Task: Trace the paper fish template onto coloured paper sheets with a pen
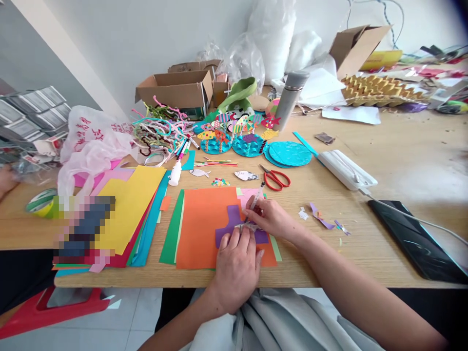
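My right hand point(270, 214) is closed around a white marker point(258, 196) with a dark end, its tip low over purple paper point(231, 225). Flat on the same purple paper lies my left hand point(237, 261), fingers together, pressing beside a small whitish cut-out point(245, 226) that the fingers partly cover. The purple piece rests on an orange sheet point(204, 226), with green sheets point(171, 239) under it. Just beyond are two paper fish, a plain fish point(200, 172) and a marked fish point(245, 175), and red-handled scissors point(277, 180).
Coloured paper point(127, 204) is stacked at left, near a white glue bottle point(175, 173). Blue discs point(288, 153), decorated fish models point(234, 139), pipe cleaners point(161, 126) and a grey flask point(292, 97) stand behind. Paper scraps point(321, 217), a power strip point(347, 170) and a phone point(417, 239) lie right.
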Demonstrator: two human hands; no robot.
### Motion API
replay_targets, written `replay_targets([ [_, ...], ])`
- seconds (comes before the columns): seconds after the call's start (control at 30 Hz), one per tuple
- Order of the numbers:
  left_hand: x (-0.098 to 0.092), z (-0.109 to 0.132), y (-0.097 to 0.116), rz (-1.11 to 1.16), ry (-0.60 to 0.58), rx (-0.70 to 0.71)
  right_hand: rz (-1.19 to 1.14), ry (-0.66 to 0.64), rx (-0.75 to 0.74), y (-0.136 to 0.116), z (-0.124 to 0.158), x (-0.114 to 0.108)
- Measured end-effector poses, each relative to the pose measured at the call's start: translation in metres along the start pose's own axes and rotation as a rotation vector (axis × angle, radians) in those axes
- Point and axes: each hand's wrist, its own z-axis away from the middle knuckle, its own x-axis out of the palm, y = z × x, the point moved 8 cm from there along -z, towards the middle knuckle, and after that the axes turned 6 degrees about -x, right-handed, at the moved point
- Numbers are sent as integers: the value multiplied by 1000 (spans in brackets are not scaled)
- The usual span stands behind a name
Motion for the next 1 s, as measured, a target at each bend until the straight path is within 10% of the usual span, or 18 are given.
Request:
replay_targets([
  [1.0,0,0,2,-50,-7,17,85,15,72,11,2,-8],
])
